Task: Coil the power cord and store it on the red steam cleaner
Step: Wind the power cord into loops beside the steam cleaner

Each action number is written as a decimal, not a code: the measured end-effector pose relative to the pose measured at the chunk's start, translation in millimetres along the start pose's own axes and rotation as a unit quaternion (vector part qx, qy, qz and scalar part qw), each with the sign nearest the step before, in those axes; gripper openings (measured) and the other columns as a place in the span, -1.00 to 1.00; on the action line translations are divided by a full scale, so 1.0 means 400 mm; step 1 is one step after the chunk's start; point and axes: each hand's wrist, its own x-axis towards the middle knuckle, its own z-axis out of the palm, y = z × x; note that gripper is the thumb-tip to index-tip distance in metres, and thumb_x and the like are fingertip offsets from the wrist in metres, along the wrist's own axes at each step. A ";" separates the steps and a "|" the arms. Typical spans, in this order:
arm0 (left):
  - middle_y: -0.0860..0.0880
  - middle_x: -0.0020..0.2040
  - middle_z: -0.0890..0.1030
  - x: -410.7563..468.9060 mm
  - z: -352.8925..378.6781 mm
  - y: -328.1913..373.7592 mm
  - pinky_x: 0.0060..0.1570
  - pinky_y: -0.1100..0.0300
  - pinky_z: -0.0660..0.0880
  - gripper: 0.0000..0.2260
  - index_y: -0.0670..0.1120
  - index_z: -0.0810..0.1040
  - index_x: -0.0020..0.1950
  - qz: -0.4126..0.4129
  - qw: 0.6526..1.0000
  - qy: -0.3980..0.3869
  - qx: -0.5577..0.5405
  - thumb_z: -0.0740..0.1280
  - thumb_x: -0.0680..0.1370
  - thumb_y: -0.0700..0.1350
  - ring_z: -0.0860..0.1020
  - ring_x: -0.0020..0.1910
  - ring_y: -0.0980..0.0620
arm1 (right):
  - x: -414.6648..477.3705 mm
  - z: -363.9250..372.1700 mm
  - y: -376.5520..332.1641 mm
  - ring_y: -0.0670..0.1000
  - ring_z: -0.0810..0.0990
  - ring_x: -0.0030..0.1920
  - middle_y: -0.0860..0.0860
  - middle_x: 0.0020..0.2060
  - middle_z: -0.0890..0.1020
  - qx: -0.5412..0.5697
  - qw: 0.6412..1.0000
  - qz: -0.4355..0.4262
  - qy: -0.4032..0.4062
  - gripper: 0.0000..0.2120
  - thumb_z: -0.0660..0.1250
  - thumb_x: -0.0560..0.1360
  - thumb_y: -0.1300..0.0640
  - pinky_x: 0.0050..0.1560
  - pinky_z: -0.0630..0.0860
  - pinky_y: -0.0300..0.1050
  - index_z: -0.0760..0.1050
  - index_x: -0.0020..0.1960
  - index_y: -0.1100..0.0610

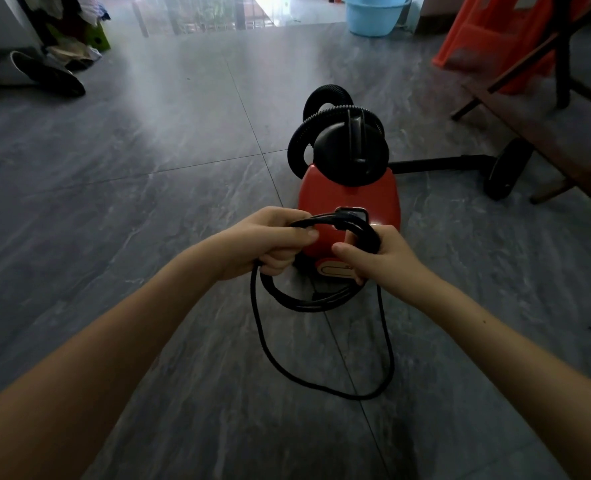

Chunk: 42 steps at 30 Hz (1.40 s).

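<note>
The red steam cleaner (347, 199) stands on the grey tile floor, with a black ribbed hose (325, 95) looped over its black top. In front of it I hold the black power cord (301, 301), wound into several loops. My left hand (270, 244) is closed on the left side of the coil. My right hand (380, 251) grips the right side, close to the cleaner's back. One longer loose loop of cord hangs down and lies on the floor below the coil.
A black wand and a wheel (507, 168) lie right of the cleaner, beside a wooden frame (564, 140). An orange plastic stool (495, 32) and a blue basin (373, 13) stand at the back right. Slippers (41, 74) and clutter sit at the back left.
</note>
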 end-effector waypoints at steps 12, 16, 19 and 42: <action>0.08 -0.42 0.51 0.037 0.049 -0.003 -0.41 0.35 0.37 -0.93 -0.09 0.58 -0.23 0.066 0.892 0.063 0.443 0.45 0.42 -0.16 0.48 -0.42 0.17 | 0.001 -0.008 -0.067 -0.04 0.53 -0.31 0.15 -0.28 0.56 -0.128 0.974 -0.007 -0.188 -0.86 0.45 0.38 0.18 -0.24 0.45 -0.09 0.55 -0.11 0.20; 0.10 -0.44 0.49 0.038 0.050 -0.013 -0.42 0.38 0.34 -0.93 -0.05 0.58 -0.23 0.080 0.884 0.060 0.457 0.46 0.40 -0.16 0.46 -0.45 0.19 | 0.003 -0.019 -0.076 0.03 0.55 -0.26 0.12 -0.27 0.58 -0.108 0.972 0.019 -0.206 -0.84 0.44 0.46 -0.01 -0.19 0.47 -0.04 0.60 -0.11 0.09; 0.10 -0.49 0.44 0.032 0.038 -0.012 -0.45 0.38 0.31 -0.83 -0.03 0.50 -0.34 0.076 0.893 0.074 0.438 0.44 0.35 -0.23 0.43 -0.51 0.17 | -0.002 -0.022 -0.074 -0.09 0.48 -0.30 -0.06 -0.34 0.49 -0.081 0.976 0.012 -0.204 -0.86 0.36 0.55 0.00 -0.22 0.40 -0.12 0.55 -0.16 0.02; 0.06 -0.45 0.23 -0.016 -0.024 -0.017 -0.24 0.21 0.49 -0.64 -0.10 0.43 -0.21 0.001 0.999 0.030 -0.014 0.10 0.59 0.15 0.20 -0.56 0.15 | -0.004 -0.074 -0.027 -0.07 0.35 -0.30 0.03 -0.26 0.38 0.142 0.980 -0.007 -0.138 -0.47 0.23 0.56 0.02 -0.18 0.37 -0.18 0.32 0.16 0.54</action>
